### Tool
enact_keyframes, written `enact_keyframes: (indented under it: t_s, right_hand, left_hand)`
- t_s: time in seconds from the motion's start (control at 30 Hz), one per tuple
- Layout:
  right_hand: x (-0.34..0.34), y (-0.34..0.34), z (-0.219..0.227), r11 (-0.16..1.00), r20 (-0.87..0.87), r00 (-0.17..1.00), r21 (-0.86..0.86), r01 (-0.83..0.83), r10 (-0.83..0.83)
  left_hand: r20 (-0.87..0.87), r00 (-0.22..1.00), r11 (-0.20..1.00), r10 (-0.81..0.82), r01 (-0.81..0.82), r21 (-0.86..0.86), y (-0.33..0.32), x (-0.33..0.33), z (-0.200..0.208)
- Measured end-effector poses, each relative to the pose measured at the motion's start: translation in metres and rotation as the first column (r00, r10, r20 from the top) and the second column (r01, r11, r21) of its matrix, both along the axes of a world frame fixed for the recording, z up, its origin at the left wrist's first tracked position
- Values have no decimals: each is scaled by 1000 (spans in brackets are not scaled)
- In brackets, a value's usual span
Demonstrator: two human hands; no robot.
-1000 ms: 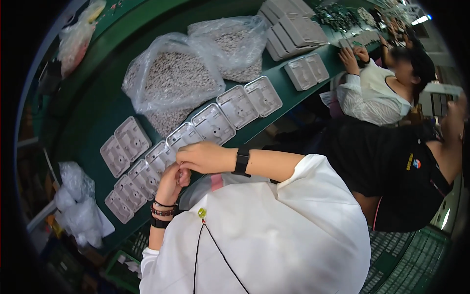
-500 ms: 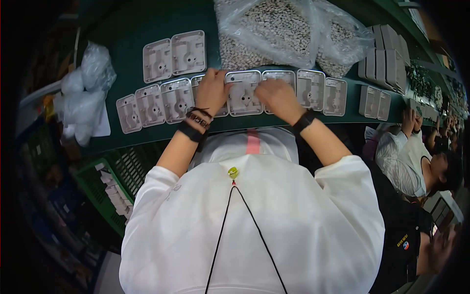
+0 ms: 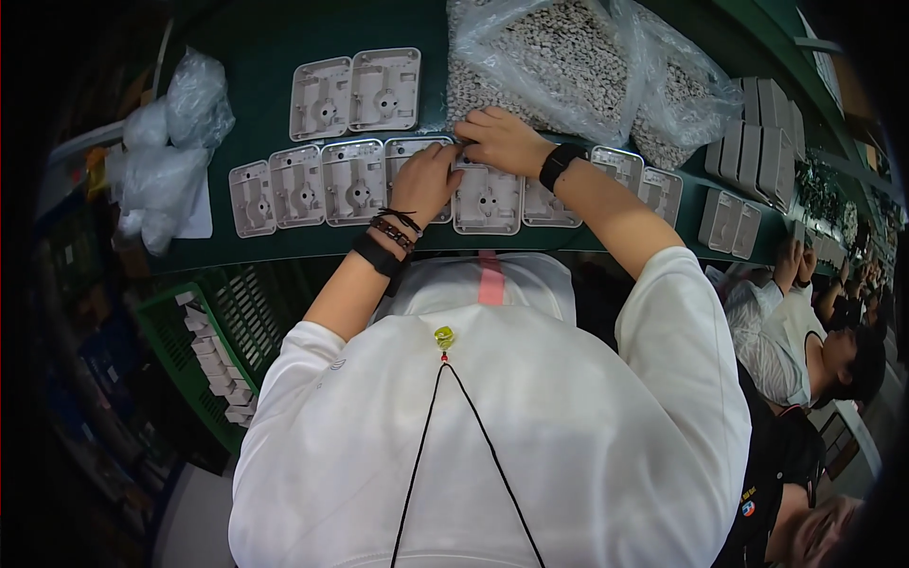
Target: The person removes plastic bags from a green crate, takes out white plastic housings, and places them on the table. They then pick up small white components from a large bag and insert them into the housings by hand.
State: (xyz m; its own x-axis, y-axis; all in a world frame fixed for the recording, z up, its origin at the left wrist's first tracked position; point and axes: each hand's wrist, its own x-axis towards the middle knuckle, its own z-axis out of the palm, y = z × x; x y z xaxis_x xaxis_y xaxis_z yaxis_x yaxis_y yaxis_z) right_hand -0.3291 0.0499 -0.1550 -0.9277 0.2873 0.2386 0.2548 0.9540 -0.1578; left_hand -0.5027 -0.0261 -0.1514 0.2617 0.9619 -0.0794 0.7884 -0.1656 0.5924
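Note:
A row of shallow light-grey plastic housings (image 3: 360, 189) with rounded corners lies along the near part of the green table, open sides up. My left hand (image 3: 428, 180) rests over two neighbouring housings, its fingers bent together near their touching corners. Just right of it, my right hand (image 3: 502, 140) lies across the top of the housing (image 3: 488, 213) in front of me, fingers bent and close to the left fingertips. Whatever small thing the fingertips hold is hidden. Farther right, my right forearm covers parts of other housings (image 3: 660, 194).
Behind the row lies a large clear plastic bag (image 3: 540, 66) of small pale parts. Two more housings (image 3: 383, 90) sit at the back left, beside crumpled plastic bags (image 3: 185, 142). Stacked grey housings (image 3: 757, 142) stand at right, near another person (image 3: 795, 322). A green crate (image 3: 204, 360) is below left.
My right hand has moved left and away from me, from the right side of the middle housing to its far left corner. My left hand has shifted slightly right and nearer. The view has shifted a little.

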Motion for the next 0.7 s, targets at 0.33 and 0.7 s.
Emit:
enact_keyframes:
  t_s: [0.33, 0.7]
  right_hand:
    - [-8, 0, -10, 993, 44, 995, 76, -92, 89]
    - [0, -24, 13, 907, -10, 976, -372, 196, -215]
  left_hand:
    - [81, 996, 998, -22, 27, -57, -1, 3, 0]
    - [113, 993, 1000, -14, 11, 23, -7, -9, -7]
